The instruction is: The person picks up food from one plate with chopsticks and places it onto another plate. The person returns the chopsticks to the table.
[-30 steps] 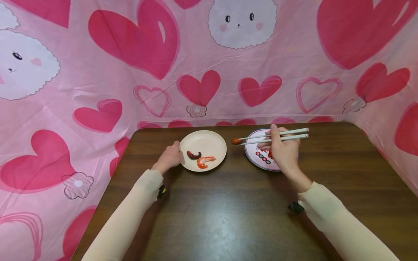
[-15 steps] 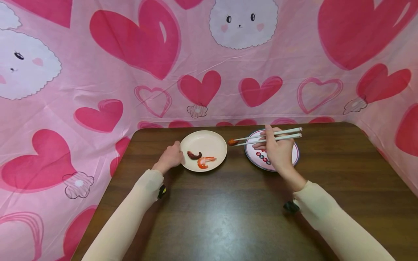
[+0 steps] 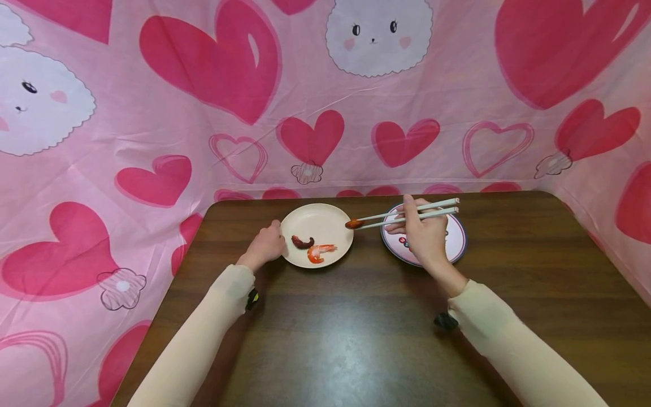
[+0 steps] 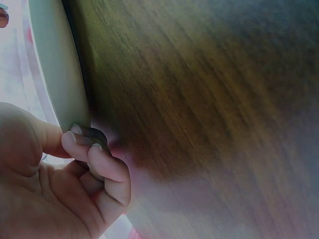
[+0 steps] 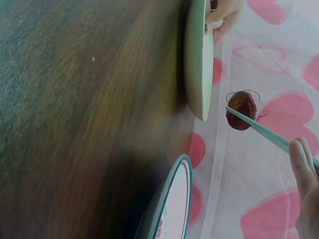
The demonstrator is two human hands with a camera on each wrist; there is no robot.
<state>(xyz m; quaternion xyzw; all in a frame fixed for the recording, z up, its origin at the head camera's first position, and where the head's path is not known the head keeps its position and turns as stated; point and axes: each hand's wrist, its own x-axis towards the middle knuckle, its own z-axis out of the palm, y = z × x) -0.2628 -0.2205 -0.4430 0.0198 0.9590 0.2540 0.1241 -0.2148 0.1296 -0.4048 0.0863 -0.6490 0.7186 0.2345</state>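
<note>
My left hand [image 3: 267, 243] holds the left edge of a cream plate [image 3: 322, 217]; in the left wrist view, thumb and curled fingertips meet at its rim. Lying on that plate are an orange-and-white shrimp [image 3: 316, 254] and a dark red curled piece [image 3: 302, 242] resembling a tentacle. With my right hand [image 3: 428, 233] I grip pale green chopsticks [image 3: 450, 211]. Their tips pinch a glossy reddish-brown food piece [image 5: 241, 110], which overlaps the cream plate's right edge in the head view. The right wrist view shows it raised higher than the plate's rim.
Below my right hand, a white plate [image 3: 451, 249] with a blue rim and printed pattern stands on the brown wooden table [image 3: 325, 339], partly hidden by the hand. Pink cloth [image 3: 356, 102] with hearts hangs behind the table and along both sides.
My right hand has moved left with the chopsticks, bringing the food piece from the gap between the plates to the cream plate's right edge. My left hand has stayed at the rim.
</note>
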